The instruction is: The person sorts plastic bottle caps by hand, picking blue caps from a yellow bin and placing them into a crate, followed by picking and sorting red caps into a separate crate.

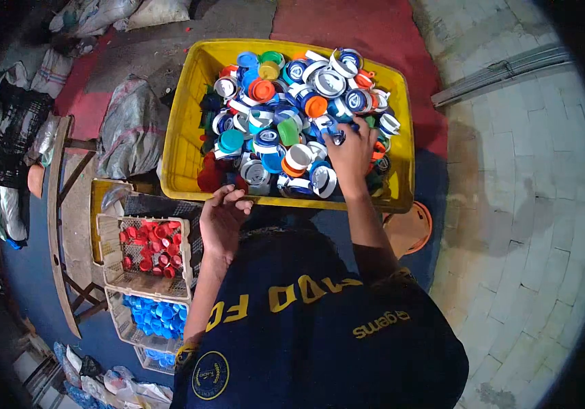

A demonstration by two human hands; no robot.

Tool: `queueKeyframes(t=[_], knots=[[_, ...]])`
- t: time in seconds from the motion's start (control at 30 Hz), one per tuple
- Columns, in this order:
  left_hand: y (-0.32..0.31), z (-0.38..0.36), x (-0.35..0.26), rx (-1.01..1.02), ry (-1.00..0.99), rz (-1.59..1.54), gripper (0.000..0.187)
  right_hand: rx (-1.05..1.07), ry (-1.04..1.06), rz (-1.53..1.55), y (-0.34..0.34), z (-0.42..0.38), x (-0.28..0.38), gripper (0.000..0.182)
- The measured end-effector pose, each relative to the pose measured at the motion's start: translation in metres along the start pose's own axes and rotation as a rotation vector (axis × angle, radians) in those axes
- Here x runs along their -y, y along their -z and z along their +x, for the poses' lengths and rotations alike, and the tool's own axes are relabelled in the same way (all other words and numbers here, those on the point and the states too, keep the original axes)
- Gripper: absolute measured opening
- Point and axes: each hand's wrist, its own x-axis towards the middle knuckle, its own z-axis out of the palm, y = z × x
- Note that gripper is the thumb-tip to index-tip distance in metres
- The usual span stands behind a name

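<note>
In the head view, both hands are at a yellow tub (pixel 179 133) heaped with plastic caps (pixel 287 129) in white, blue, orange, green and teal. The heap lies directly beyond the left hand (pixel 223 221) and spreads across to the right hand (pixel 351 153), which reaches in over the tub's near rim.

The right hand is palm down on the right part of the heap, its fingers bent and slightly spread around a blue piece (pixel 336 133) at the thumb and forefinger; whether they pinch it or only touch it cannot be told. White and blue caps lie to the left of this hand, and orange ones are close by its outer side.

The left hand is at the tub's near rim, toward its left corner, with the fingers loosely curled and the thumb apart from them. Its contact with the rim is unclear. Dark red pieces (pixel 210 174) lie inside the tub just beyond its fingers.

To the left of the left hand, a pale crate (pixel 143 288) holds red caps (pixel 154 244); nearer the body, another crate (pixel 126 327) holds blue caps (pixel 158 315). An orange round object (pixel 407 230) sits to the right of the right forearm.
</note>
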Motion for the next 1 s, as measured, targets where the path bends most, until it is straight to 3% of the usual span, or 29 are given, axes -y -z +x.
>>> queueKeyframes(t=[0.23,0.43,0.57,0.67,0.8,1.0], knots=[[-0.001,0.0,-0.001,-0.001,0.017,0.014,0.033,0.111,-0.101,0.007,0.001,0.014,0.0,0.055],[0.0,-0.001,-0.002,-0.008,0.013,0.027,0.034,0.358,-0.006,0.028,-0.01,0.037,-0.024,0.053],[-0.001,-0.003,-0.003,-0.02,0.029,0.015,0.032,0.457,0.038,0.111,-0.012,0.05,-0.031,0.038],[0.003,-0.002,-0.004,-0.012,0.03,0.004,0.032,0.559,0.069,0.364,-0.035,0.049,-0.059,0.033],[0.006,-0.001,-0.004,0.032,0.043,0.028,0.03,0.569,0.177,0.174,-0.019,0.047,-0.06,0.047],[-0.001,-0.004,-0.009,0.01,0.05,0.064,0.029,0.78,0.192,0.18,-0.005,0.052,-0.046,0.059]])
